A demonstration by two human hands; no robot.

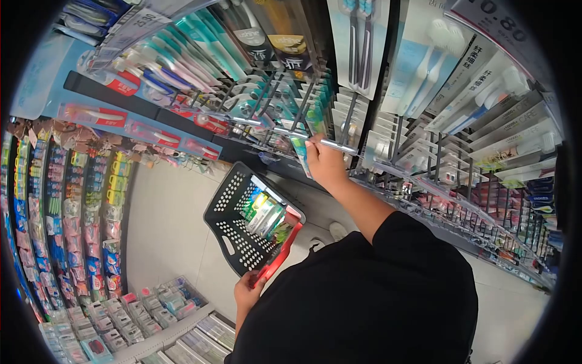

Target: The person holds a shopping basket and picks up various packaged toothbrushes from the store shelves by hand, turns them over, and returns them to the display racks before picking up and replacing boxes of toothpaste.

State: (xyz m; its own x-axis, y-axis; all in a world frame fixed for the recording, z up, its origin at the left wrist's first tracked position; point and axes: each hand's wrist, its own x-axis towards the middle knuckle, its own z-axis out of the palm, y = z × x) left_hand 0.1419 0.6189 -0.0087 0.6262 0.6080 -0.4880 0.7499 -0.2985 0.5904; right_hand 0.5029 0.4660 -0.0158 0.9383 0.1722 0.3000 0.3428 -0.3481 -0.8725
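My right hand [326,160] reaches to the metal hooks of the rack, its fingers closed around a green and white package [301,155] that hangs at a hook's front end. Lower down, my left hand [247,293] grips the red handle [280,258] of a dark shopping basket [228,213]. Inside the basket lie several packaged items [265,215], among them green, yellow and white ones. The basket hangs tilted below the rack, in front of my body.
Packaged toothbrushes [424,67] fill the hooks above and at the right. Shelves of colourful packets [73,212] curve along the left. Small boxed goods [130,318] stand in a low display at the lower left. My shoe [337,230] shows on the pale floor [163,224].
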